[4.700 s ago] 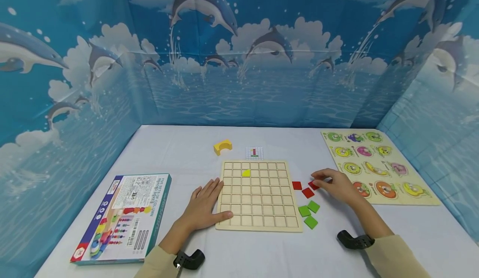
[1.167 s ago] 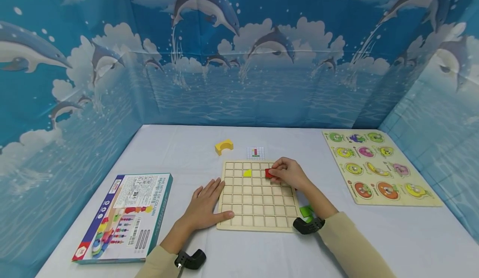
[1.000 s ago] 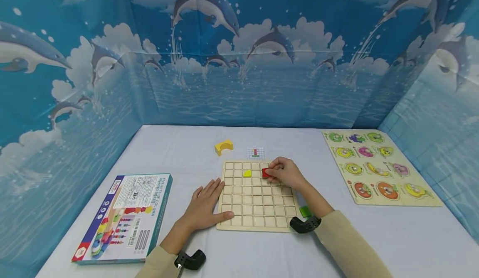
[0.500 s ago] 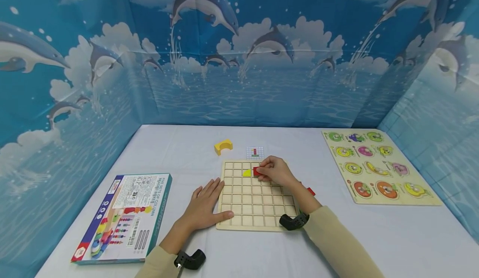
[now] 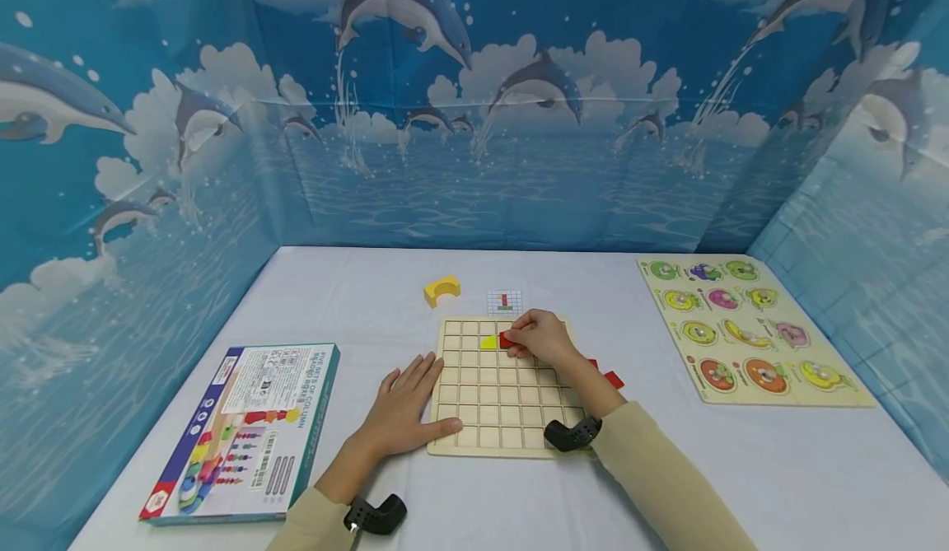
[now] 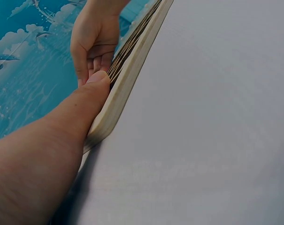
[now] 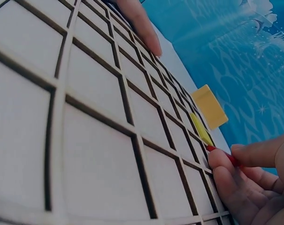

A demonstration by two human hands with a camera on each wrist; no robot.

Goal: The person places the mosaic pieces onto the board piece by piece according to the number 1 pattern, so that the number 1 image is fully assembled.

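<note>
A wooden grid board lies on the white table. My right hand pinches a red square tile over the second row from the far edge, just right of a yellow tile that sits in the grid. In the right wrist view the red tile is tilted between thumb and fingers, one corner beside the yellow piece. My left hand rests with spread fingers on the board's left edge, its thumb lying over the near rim.
Red tiles lie right of the board, partly behind my right forearm. Beyond the board are a small printed grid card and a yellow arch block. A box lies at left, a fruit puzzle board at right.
My right hand has picked up a red tile from beside the board and carried it left across the grid to the yellow tile. My left hand has stayed in place.
</note>
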